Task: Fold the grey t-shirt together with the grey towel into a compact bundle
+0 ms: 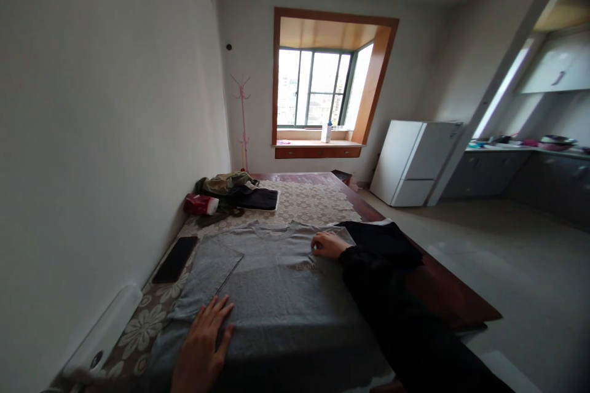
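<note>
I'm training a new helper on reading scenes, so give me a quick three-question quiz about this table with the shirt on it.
1. True or false: the left hand lies flat on the grey shirt.
2. What lies left of the shirt? A) phone B) cup C) book
3. Where does the right hand touch the shirt?

Key: 1 true. 2 A. 3 Near the shirt's upper right, by the shoulder, fingers curled on the cloth.

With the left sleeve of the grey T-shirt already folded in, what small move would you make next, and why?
Probably fold the right side in to match. The right hand already rests near that edge of the T-shirt, while the left hand lies flat on the lower part, steadying the cloth on the table.
</note>
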The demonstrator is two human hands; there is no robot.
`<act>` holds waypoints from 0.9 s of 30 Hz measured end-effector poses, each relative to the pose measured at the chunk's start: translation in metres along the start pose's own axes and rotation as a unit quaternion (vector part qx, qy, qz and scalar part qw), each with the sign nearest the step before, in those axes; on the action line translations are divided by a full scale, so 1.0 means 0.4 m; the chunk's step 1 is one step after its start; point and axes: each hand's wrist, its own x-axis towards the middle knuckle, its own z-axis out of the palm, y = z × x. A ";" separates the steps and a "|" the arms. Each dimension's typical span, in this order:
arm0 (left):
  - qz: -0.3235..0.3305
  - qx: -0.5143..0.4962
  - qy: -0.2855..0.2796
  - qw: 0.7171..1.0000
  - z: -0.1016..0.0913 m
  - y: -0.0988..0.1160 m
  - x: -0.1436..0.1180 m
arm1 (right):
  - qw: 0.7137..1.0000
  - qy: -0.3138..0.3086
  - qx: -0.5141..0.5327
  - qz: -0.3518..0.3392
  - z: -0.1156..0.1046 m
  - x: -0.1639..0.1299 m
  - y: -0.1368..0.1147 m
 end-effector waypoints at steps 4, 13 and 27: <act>0.010 0.034 -0.002 0.999 0.001 -0.001 -0.009 | 1.000 -0.029 0.000 0.012 0.014 0.021 0.030; 0.012 0.057 -0.010 0.998 0.003 -0.001 -0.010 | 1.000 0.000 -0.008 0.028 0.021 0.026 0.043; 0.010 0.041 -0.001 0.999 0.004 0.001 -0.009 | 0.970 0.097 -0.034 0.222 -0.120 -0.069 0.234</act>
